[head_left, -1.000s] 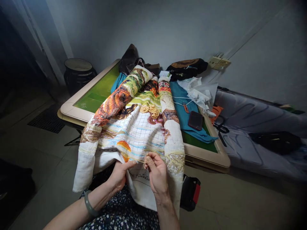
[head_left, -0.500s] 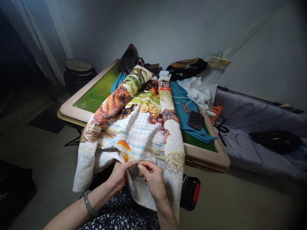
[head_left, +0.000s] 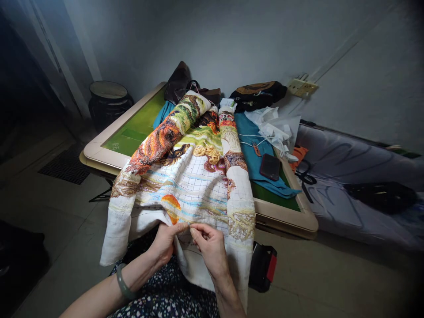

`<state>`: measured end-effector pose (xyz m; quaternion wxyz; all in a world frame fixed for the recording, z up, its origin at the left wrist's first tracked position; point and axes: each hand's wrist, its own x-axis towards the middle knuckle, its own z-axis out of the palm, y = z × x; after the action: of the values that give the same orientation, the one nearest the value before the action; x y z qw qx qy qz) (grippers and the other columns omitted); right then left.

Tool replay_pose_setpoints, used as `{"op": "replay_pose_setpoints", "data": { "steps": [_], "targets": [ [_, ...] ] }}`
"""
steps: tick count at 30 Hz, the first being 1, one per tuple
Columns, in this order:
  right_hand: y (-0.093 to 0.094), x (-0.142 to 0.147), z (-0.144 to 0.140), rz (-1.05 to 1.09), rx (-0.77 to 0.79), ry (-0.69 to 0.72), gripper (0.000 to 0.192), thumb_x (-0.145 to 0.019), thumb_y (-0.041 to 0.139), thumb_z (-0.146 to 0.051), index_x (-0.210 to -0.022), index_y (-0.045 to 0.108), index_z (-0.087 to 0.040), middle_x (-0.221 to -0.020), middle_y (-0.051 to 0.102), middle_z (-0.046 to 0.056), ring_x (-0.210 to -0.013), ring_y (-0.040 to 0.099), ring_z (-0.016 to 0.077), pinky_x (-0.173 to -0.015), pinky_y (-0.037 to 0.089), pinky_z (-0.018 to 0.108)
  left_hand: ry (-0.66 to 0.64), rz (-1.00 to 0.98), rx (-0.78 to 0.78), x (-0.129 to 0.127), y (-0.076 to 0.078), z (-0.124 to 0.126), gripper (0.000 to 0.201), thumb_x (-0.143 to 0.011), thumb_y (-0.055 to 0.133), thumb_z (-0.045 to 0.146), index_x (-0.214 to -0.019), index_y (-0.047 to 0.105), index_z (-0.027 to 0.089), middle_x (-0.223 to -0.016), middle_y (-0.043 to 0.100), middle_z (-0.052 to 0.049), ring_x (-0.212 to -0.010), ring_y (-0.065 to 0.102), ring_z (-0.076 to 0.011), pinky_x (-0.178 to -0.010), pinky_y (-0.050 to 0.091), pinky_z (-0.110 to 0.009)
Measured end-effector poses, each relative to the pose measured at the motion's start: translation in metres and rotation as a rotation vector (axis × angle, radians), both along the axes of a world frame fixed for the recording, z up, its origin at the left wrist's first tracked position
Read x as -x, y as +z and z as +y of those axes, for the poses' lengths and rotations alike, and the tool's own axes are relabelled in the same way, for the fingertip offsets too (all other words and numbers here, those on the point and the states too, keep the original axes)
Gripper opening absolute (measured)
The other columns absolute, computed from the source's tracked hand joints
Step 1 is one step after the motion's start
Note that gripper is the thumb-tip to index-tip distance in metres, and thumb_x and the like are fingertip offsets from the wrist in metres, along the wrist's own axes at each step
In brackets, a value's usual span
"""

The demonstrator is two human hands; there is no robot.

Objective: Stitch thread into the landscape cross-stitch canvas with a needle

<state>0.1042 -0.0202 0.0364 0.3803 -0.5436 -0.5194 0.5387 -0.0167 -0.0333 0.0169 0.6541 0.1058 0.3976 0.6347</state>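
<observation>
A large piece of cross-stitch cloth (head_left: 185, 176) with a printed grid drapes from the table down over my lap, its two sides rolled up. My left hand (head_left: 165, 242) grips the cloth's near edge, thumb on top and fingers hidden underneath. Close beside that thumb, my right hand (head_left: 209, 245) is closed in a pinch at the cloth's surface. Whatever sits between those fingertips is too small to make out. An orange stitched patch (head_left: 171, 206) lies just above my left thumb. Farther up, bundles of yellow thread (head_left: 208, 153) rest on the cloth.
The green-topped table (head_left: 106, 136) has a pale raised rim. On its right are a blue cloth (head_left: 255, 176), a dark phone (head_left: 270, 167), an orange clip (head_left: 256, 150) and crumpled white masks (head_left: 274, 128). A black pouch (head_left: 258, 93) lies at the back; a stool (head_left: 109, 99) stands left.
Both hands stay at the same spot on the cloth. My right fingers have shifted only very slightly; the cloth and the things on the table look unchanged.
</observation>
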Motion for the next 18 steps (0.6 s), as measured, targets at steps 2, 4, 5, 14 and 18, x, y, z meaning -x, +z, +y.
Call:
{"op": "replay_pose_setpoints", "data": {
  "steps": [2,4,5,14,18],
  "targets": [
    [0.0005,0.0007,-0.0003,-0.018,-0.023,0.002,0.015,-0.072,0.064,-0.027,-0.074,0.073,-0.014,-0.051,0.054,-0.001,-0.045,0.042,0.0104,-0.041,0.035,0.022,-0.001,-0.001,0.005,0.0,-0.0005,-0.0001,0.047,-0.058,0.076,0.016,-0.104,0.067,0.011,-0.102,0.071,-0.011,-0.096,0.065,-0.0261,-0.089,0.046,-0.036],
    [0.0003,0.0012,-0.0005,-0.045,-0.051,0.008,0.016,-0.073,0.064,-0.026,-0.075,0.073,-0.014,-0.053,0.056,0.0,-0.046,0.044,0.011,-0.042,0.036,0.022,0.001,-0.005,0.005,-0.0001,-0.0007,-0.0001,0.047,-0.058,0.076,0.016,-0.103,0.067,0.011,-0.102,0.072,-0.011,-0.098,0.064,-0.0265,-0.091,0.045,-0.037],
    [0.0001,0.0015,-0.0005,-0.06,-0.067,0.009,0.016,-0.073,0.063,-0.026,-0.075,0.074,-0.014,-0.054,0.058,0.001,-0.047,0.046,0.0114,-0.043,0.038,0.022,-0.001,-0.008,0.004,-0.0002,-0.0006,-0.0001,0.046,-0.058,0.076,0.016,-0.103,0.067,0.011,-0.102,0.072,-0.011,-0.099,0.064,-0.0267,-0.092,0.045,-0.037],
    [-0.0004,0.0026,-0.0019,-0.158,-0.148,0.012,0.016,-0.074,0.061,-0.025,-0.074,0.074,-0.015,-0.061,0.067,0.004,-0.052,0.055,0.0146,-0.049,0.044,0.024,-0.001,-0.024,0.007,-0.0013,0.0008,-0.0003,0.043,-0.058,0.076,0.015,-0.1,0.069,0.012,-0.099,0.073,-0.01,-0.098,0.064,-0.0257,-0.093,0.044,-0.036],
    [-0.0001,0.0059,-0.0032,-0.206,-0.178,-0.01,0.016,-0.075,0.061,-0.025,-0.072,0.072,-0.015,-0.059,0.065,0.003,-0.052,0.054,0.0141,-0.049,0.044,0.024,0.01,-0.03,0.028,-0.0018,-0.0005,-0.0001,0.044,-0.056,0.077,0.015,-0.098,0.069,0.012,-0.098,0.073,-0.01,-0.098,0.065,-0.0262,-0.093,0.044,-0.037]
  ]
}}
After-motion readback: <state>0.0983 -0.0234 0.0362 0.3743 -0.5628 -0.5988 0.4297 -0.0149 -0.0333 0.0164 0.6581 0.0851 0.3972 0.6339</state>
